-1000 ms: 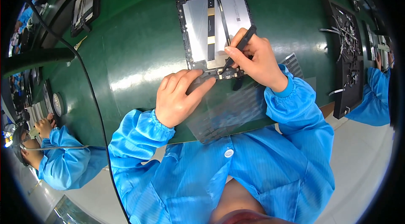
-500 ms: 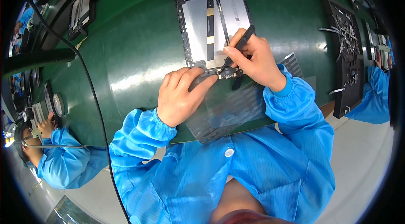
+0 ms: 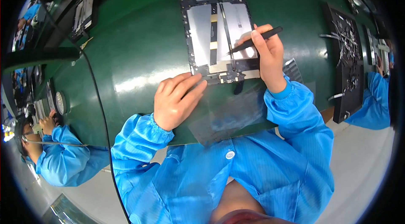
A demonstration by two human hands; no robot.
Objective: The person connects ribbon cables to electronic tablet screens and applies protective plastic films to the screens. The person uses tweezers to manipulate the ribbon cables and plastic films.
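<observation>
An opened tablet [image 3: 200, 42] lies on the green table, its inside showing silver battery panels, a dark centre strip and a long thin flex cable [image 3: 227, 34]. My left hand [image 3: 175, 101] rests with outstretched fingers at the tablet's lower left edge, fingertips touching it. Between thumb and fingers, my right hand [image 3: 272, 57] grips black tweezers [image 3: 259, 39]. Their tips point left, over the flex cable on the right battery panel; whether they touch it I cannot tell. A small circuit board [image 3: 228, 77] sits along the tablet's bottom edge.
A translucent patterned sheet [image 3: 236, 116] lies between the tablet and my body. On the right stands a black tray [image 3: 348, 80] of loose cables and small parts. Another opened tablet [image 3: 84, 11] is at far left, near a black cable [image 3: 95, 89]. Co-workers in blue sit at both sides.
My right hand has lifted the tweezers from the bottom board up to the flex cable, turning them flatter. My left fingers have drawn back slightly from the board. The tablet appears slightly lower in view.
</observation>
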